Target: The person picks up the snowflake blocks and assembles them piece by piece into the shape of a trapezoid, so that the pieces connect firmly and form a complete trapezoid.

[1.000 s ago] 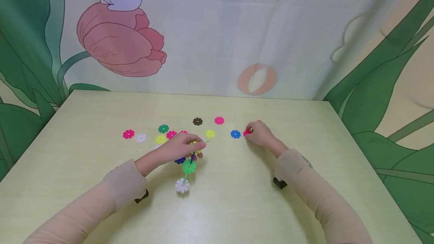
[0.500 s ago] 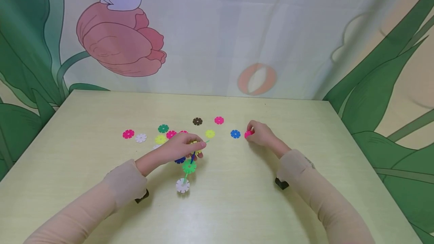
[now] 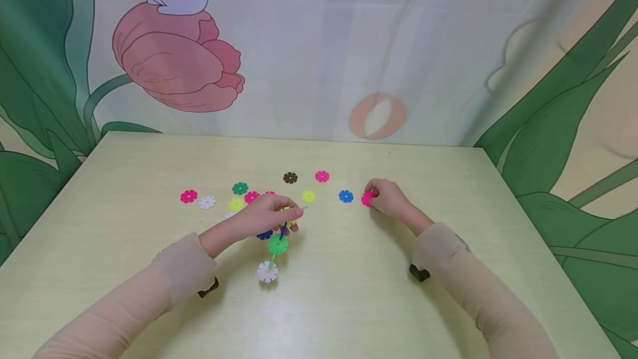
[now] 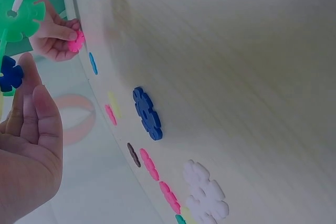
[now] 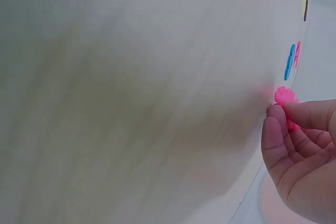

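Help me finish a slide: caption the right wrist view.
Right hand pinching a pink disc, a blue disc lying nearby.

The left hand (image 3: 264, 218) hides partly a yellow disc (image 3: 290, 220); the right hand (image 3: 390, 198) covers some part of a pink disc (image 3: 366, 199).

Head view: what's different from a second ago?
The right hand and the pink disc it pinches have shifted slightly rightward, away from the blue disc. The left hand, holding the linked discs, stayed put, as did the blue disc.
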A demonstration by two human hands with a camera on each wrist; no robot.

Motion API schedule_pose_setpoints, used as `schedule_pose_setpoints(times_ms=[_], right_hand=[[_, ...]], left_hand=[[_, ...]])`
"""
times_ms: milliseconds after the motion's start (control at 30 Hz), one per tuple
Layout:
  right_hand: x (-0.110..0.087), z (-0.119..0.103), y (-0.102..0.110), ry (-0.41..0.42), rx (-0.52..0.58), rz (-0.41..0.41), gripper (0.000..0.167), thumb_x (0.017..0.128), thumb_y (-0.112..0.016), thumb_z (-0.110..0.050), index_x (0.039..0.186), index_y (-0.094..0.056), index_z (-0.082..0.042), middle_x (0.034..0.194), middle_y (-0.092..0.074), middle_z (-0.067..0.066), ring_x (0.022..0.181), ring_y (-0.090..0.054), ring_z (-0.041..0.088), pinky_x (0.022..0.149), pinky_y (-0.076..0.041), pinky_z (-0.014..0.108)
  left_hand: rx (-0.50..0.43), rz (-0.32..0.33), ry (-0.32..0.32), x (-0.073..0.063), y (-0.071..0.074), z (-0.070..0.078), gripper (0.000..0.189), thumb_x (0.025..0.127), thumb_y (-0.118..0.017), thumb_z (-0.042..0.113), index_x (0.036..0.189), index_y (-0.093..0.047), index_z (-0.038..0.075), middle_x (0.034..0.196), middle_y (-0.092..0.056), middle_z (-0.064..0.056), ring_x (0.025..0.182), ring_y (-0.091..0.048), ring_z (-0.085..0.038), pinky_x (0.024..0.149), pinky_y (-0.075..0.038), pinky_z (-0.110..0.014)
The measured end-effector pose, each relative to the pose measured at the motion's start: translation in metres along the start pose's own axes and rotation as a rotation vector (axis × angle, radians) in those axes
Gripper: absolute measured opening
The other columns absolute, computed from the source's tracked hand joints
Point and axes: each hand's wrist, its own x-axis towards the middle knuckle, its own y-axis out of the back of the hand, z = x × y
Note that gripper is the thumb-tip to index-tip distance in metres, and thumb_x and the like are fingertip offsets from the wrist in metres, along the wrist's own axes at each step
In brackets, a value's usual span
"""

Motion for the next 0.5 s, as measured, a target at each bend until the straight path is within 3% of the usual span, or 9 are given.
schedule_pose_setpoints(times_ms=[233,500], right_hand=[[-0.008,0.001,0.001,0.062,0.028,-0.003,0.015,0.083,-0.056,-0.003,0.096,-0.060,-0.006,0.084,-0.055,0.008,0.074,-0.048,0.019,0.060,-0.042,0.022],[-0.023,-0.014,0.005,0.133,0.124,0.012,0.017,0.083,-0.057,-0.004,0.099,-0.061,-0.008,0.083,-0.056,0.007,0.072,-0.049,0.019,0.059,-0.045,0.022]], left_hand=[[0.004,-0.010,-0.013,0.000,0.001,0.002,0.042,0.086,-0.053,0.040,0.108,-0.059,0.005,0.085,-0.068,-0.012,0.066,-0.063,-0.013,0.071,-0.049,-0.038],[0.003,-0.017,-0.015,0.000,0.000,0.002,0.040,0.086,-0.053,0.039,0.108,-0.059,0.006,0.085,-0.068,-0.012,0.067,-0.063,-0.015,0.073,-0.048,-0.041]])
